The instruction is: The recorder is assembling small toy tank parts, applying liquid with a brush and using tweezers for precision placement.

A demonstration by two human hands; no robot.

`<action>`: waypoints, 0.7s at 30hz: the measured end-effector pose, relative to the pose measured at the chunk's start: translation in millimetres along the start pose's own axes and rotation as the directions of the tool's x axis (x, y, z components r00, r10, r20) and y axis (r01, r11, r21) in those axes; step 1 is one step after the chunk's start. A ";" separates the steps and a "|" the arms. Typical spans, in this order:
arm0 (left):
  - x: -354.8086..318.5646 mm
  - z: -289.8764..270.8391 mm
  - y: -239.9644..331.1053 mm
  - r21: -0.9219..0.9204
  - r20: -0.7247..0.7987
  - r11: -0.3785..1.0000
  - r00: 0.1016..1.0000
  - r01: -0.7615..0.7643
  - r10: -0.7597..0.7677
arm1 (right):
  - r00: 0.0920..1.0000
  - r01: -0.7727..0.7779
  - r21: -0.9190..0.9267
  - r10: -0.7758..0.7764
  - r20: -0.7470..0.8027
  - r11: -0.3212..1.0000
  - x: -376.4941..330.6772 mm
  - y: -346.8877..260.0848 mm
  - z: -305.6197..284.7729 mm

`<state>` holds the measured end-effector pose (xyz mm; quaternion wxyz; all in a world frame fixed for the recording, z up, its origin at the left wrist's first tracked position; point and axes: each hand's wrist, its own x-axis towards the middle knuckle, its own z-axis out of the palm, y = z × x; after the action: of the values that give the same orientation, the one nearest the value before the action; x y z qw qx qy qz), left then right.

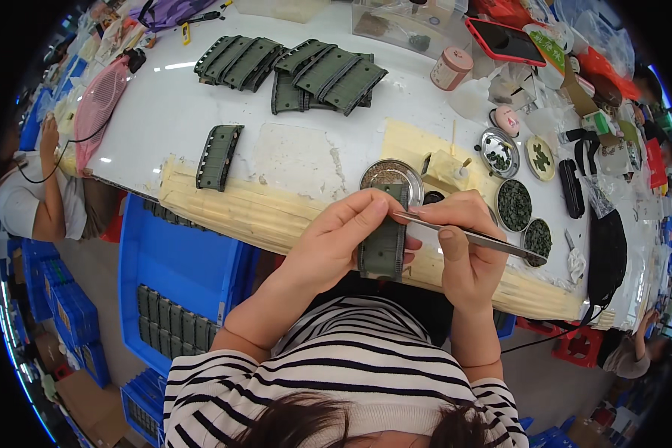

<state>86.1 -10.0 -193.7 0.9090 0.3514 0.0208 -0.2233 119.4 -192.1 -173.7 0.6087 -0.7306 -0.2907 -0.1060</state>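
Observation:
My left hand (pixel 340 235) is closed around a dark green rectangular plastic part (pixel 381 250), held upright over the table's near edge. In my right hand (pixel 467 254) is a pair of metal tweezers (pixel 493 243), its tips touching or very near the part's upper right side by my left fingertips. Whether the tips hold anything is too small to tell. Just beyond the part lies a round metal dish (pixel 373 170) of brown grains, partly covered by it. Round dishes of small dark green pieces (pixel 514 205) stand to the right of my right hand.
Stacks of similar green parts (pixel 328 75) lie farther back, and a single one (pixel 219 157) at left. A blue bin (pixel 179 254) with more parts stands below the table. A yellowish block (pixel 446 170), pink jar (pixel 451 69) and phone (pixel 505 42) are beyond. Other people sit at both sides.

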 end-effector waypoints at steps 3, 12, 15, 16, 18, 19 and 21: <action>4.4 9.0 -3.8 -0.098 0.014 0.995 1.000 0.027 -0.026 | 0.999 -0.005 -0.006 0.005 0.032 1.000 -1.7 -1.5 -2.0; 4.6 6.3 -7.4 0.014 -0.009 0.999 0.999 -0.050 0.050 | 0.996 0.034 -0.055 -0.029 0.080 0.998 -9.9 -2.2 -7.0; 5.6 4.9 -11.0 0.148 -0.076 0.983 0.990 -0.108 0.121 | 0.970 0.225 -0.279 -0.188 0.152 0.934 -13.1 -12.6 -4.5; 6.1 3.2 -12.6 0.196 -0.103 0.974 0.985 -0.113 0.135 | 0.949 0.296 -0.318 -0.241 0.202 0.900 -12.9 -12.4 -5.4; 6.1 -0.9 -13.5 0.213 -0.070 0.969 0.987 -0.127 0.145 | 0.891 0.437 -0.384 -0.334 0.307 0.813 -12.7 -12.1 -8.5; 5.9 -1.9 -13.7 0.221 -0.053 0.966 0.987 -0.135 0.150 | 0.872 0.476 -0.422 -0.354 0.337 0.772 -12.4 -13.5 -8.8; 5.6 2.3 -13.4 0.206 -0.079 0.971 0.986 -0.125 0.144 | 0.858 0.499 -0.461 -0.345 0.379 0.734 -13.6 -15.4 -10.8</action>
<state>85.2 -22.4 -201.5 0.8801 0.4516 0.0170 -0.1453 102.0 -205.0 -165.2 0.2900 -0.7935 -0.4875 -0.2207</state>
